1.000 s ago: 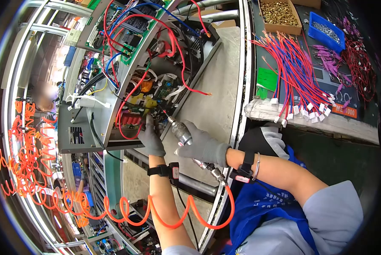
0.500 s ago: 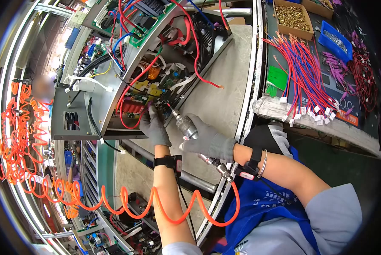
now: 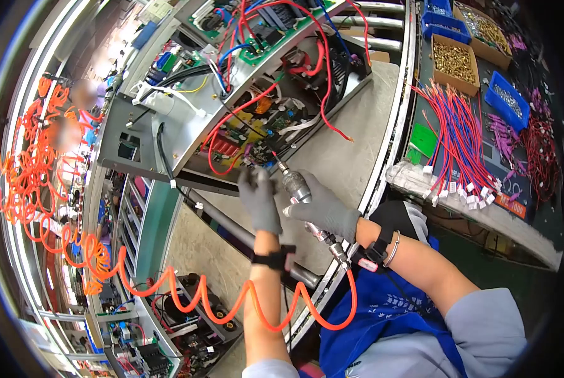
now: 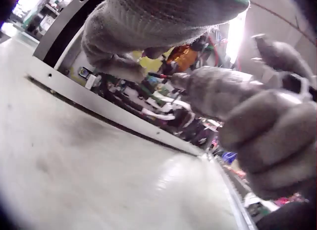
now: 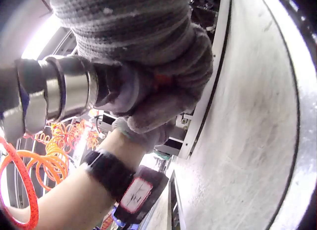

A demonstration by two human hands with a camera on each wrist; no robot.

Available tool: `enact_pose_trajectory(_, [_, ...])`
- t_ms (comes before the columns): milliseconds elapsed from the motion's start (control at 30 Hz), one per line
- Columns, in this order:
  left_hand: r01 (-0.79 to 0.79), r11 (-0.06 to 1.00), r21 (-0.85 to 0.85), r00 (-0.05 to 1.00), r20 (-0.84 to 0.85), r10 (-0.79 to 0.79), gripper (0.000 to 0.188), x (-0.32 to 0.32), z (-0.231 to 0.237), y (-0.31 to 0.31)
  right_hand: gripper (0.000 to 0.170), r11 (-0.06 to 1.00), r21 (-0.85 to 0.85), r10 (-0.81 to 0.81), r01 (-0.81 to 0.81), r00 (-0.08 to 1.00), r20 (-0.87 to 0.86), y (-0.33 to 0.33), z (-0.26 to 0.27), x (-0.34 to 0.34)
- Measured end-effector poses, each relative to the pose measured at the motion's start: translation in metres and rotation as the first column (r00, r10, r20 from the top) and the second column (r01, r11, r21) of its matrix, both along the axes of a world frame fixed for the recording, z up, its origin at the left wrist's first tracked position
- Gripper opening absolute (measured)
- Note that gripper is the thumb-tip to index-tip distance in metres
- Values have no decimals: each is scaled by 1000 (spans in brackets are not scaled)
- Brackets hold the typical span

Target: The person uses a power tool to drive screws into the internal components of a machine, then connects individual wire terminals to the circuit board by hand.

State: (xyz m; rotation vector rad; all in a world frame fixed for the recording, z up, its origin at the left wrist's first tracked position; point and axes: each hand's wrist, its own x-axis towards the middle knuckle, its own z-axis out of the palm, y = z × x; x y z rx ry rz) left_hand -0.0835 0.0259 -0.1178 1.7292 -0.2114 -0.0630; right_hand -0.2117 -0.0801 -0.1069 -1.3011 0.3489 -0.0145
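My gloved right hand (image 3: 327,209) grips a pneumatic screwdriver (image 3: 296,186). Its bit points into an open metal chassis (image 3: 186,133) holding circuit boards, red parts and a coil. An orange coiled air hose (image 3: 355,293) runs from the tool's rear fitting. In the right wrist view, the glove's fingers wrap the tool body. My gloved left hand (image 3: 260,205) is just outside the chassis's near edge, left of the tool, its fingertips blurred and nothing visible between them. The left wrist view shows the screwdriver (image 4: 213,88) beyond the left hand (image 4: 153,22).
Loose red wires (image 3: 330,94) hang over the chassis. On the right bench lie a bundle of red and blue wires (image 3: 458,142) with white connectors, a box of brass fasteners (image 3: 453,65) and a blue tray (image 3: 507,101). Another chassis (image 3: 209,309) stands at lower left.
My left hand has drawn back from inside the chassis toward me. The right hand still holds the screwdriver, bit toward the boards. The head view has shifted, so the scene sits farther right.
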Motion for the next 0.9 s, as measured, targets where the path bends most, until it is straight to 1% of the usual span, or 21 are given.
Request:
enact_pose_trajectory(67, [67,997,-39,996,-57,-69,45,-49,18,14,88,999,-13,-31,31,999,19,4,0,-2])
enact_pose_trajectory(133, [208,978,12,967,-153,-204,44,-77,-4,54,89,997,-51,-57,59,997,51,9,-6,-1])
enact_pose_trajectory(167, [183,978,96,976,-140,-169,43,-97,-9,64,90,993,-107,-49,55,997,59,12,-12,1])
enact_pose_trajectory(200, [157,972,178,983,-125,-136,42,-117,-12,72,90,994,-107,-18,21,999,32,12,-8,0])
enact_pose_trajectory(267, [142,962,233,965,-249,-82,42,-153,-13,91,91,993,-109,46,-49,999,-25,13,5,-6])
enact_pose_trajectory(333, [56,998,28,921,-387,-41,42,-187,6,93,90,989,-144,22,-18,999,24,21,-8,-4])
enact_pose_trajectory(367, [53,997,62,929,-369,-26,41,-196,7,96,91,987,-162,12,-4,999,49,25,-14,-3])
enact_pose_trajectory(467, [111,993,-33,893,-436,-114,39,-209,9,102,87,999,-18,43,-44,998,-49,27,10,-10])
enact_pose_trajectory(500, [113,993,-17,892,-438,-109,38,-207,13,98,85,996,59,63,-61,998,-29,29,10,-10])
enact_pose_trajectory(567, [106,979,-172,859,-481,-177,39,-194,5,98,81,973,213,92,-93,996,16,32,3,-11])
enact_pose_trajectory(633, [79,949,-304,813,-531,-238,41,-182,3,87,77,983,166,64,-83,991,120,40,-18,-6])
enact_pose_trajectory(667, [72,943,-325,812,-530,-245,40,-179,-1,83,76,987,143,52,-77,984,172,42,-27,-5])
enact_pose_trajectory(733, [61,931,-360,808,-530,-258,40,-172,-14,76,74,986,133,85,-104,987,139,40,-26,-6])
enact_pose_trajectory(767, [57,896,-440,773,-549,-319,37,-170,-24,77,73,985,132,99,-115,988,121,39,-26,-5])
enact_pose_trajectory(867, [-1,884,-467,792,-540,-285,35,-172,-36,70,70,983,160,74,-91,991,109,39,-25,-3])
enact_pose_trajectory(900, [-56,892,-449,789,-567,-236,29,-170,-41,65,69,988,122,83,-94,992,94,40,-25,-2])
